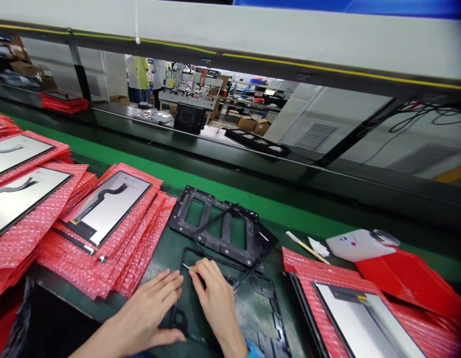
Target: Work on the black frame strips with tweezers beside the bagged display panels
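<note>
A thin black frame (278, 318) with cut-outs lies on the dark green bench in front of me. My left hand (150, 308) rests over its left side, fingers stretched out and thumb apart. Close beside it, my right hand (215, 293) pinches a small, thin, pale pointed piece (186, 267) at the frame's upper left corner; the rest of that piece is hidden in the fingers. Just beyond the hands sits a black slotted fixture plate (215, 226), with thin black strips lying across its right part.
Display panels on red bubble-wrap bags are stacked at left (111, 209) and at right (368, 323). A swab-like stick (307, 247), a white bottle (349, 243) and a red sheet (409, 283) lie at the right. An overhead shelf (230, 35) spans the top; people stand far behind.
</note>
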Demonstrator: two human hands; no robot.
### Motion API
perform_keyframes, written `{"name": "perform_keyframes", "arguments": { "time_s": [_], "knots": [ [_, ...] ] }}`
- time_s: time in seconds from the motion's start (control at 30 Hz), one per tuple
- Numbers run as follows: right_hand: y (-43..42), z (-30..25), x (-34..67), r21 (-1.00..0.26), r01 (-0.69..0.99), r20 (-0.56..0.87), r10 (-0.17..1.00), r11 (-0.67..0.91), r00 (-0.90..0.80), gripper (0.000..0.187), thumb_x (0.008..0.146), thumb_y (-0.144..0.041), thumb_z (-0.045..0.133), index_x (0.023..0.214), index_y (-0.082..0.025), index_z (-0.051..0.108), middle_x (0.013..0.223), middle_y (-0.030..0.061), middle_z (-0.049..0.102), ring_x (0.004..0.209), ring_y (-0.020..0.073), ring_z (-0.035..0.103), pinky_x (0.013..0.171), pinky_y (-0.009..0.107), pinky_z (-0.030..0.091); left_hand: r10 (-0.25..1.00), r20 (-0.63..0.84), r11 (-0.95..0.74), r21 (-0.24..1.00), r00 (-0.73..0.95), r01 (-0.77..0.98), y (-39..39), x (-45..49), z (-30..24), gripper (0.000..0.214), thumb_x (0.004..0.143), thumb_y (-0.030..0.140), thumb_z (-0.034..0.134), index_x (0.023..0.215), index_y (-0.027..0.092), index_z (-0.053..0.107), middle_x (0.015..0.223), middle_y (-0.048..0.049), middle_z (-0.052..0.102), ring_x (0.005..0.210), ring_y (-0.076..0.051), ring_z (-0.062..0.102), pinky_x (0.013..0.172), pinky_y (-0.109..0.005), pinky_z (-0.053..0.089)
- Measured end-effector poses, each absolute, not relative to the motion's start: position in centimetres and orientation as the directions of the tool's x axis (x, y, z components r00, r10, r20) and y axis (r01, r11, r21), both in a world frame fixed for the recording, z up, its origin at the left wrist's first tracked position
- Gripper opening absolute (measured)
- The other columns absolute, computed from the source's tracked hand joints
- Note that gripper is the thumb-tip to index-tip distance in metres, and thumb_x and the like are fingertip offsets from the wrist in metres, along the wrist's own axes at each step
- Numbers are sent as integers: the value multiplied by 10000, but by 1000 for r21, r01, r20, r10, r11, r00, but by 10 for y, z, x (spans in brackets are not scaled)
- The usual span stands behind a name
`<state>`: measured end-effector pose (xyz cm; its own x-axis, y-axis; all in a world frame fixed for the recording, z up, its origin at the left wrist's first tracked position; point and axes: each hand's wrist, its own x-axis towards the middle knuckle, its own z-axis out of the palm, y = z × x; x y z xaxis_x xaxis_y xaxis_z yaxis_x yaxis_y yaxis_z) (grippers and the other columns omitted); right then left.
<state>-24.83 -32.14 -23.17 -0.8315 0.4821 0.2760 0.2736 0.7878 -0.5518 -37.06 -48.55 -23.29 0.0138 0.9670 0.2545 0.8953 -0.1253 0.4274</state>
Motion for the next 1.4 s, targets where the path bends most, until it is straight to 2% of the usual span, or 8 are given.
{"name": "perform_keyframes", "arguments": {
  "time_s": [0.23,0.47,0.7,0.93,1.4],
  "knots": [
    [-321,-236,-245,-592,253,285,493,765,-822,154,979,-239,406,879,-236,523,896,17,557,884,180,555,766,295,443,977,211,-113,410,27,905,-485,-371,-230,658,823,549,612,1305,129,456,1406,-128,482,1342,-264,392,1143,-445,341],
    [-323,-237,-245,-449,311,262,456,838,-851,120,967,-239,417,914,-245,525,936,25,562,914,194,552,711,280,468,972,235,-119,408,21,905,-486,-371,-229,647,828,557,600,1290,122,473,1399,-132,490,1338,-266,398,1145,-451,333],
    [-323,-237,-247,-415,338,241,460,845,-855,147,974,-245,407,883,-244,522,936,21,551,919,188,545,703,273,469,978,203,-113,383,35,917,-486,-371,-233,676,833,583,575,1307,115,460,1427,-133,455,1352,-266,376,1147,-454,331],
    [-322,-235,-249,-451,312,236,449,836,-862,179,980,-230,400,829,-233,498,882,4,548,883,178,532,718,278,435,972,233,-116,407,20,906,-487,-370,-235,658,832,552,600,1320,136,452,1417,-128,469,1342,-270,391,1143,-455,341],
    [-320,-236,-249,-582,274,267,498,765,-825,177,983,-235,406,831,-226,496,864,-4,530,866,163,531,743,281,399,976,218,-92,409,1,908,-488,-368,-229,640,828,548,605,1307,148,462,1417,-116,472,1342,-259,393,1147,-442,338]
  ]
}}
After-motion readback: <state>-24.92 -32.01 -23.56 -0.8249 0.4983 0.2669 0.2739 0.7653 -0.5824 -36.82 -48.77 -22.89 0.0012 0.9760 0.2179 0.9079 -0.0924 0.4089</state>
